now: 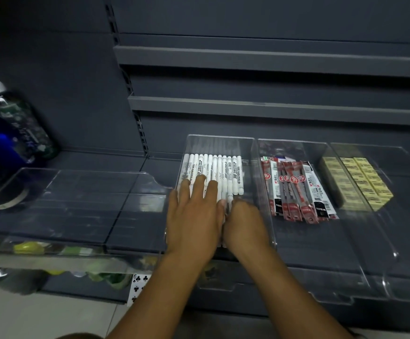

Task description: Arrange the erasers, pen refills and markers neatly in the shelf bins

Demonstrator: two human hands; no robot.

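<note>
Bare forearms enter from the lower edge and meet over the front of the first clear plastic bin (pixel 223 137). Below and to the left of the wrists, a six-of-clubs playing card (pixel 138 288) shows at the front of a lower shelf. Palm down, the left hand (pixel 194 216) lies with fingers straight and slightly spread, pressing flat on the white markers with black print (pixel 226 172); these lie side by side, running front to back, in that bin. Close against it, the right hand (pixel 245 222) has knuckles up and fingers curled down over the near ends of the markers; its fingertips are hidden, so whether it grips one cannot be told. A strip of white barrel shows in the gap between the two hands. Just to the right of the right hand, the second clear plastic bin (pixel 294 143) holds pen refills in red, black and white packets (pixel 296 192), overlapping and slightly askew. Further right, the third clear plastic bin (pixel 370 149) contains pale yellow block erasers (pixel 362 182) packed in rows. Left of the left hand, a clear plastic tray (pixel 76 187) rests on the dark grey shelf board. Beyond the tray, far left, stands a blurred dark bottle with a white cap (pixel 20 128). Behind the bins rise dark grey shelf rails (pixel 272 59)
</note>
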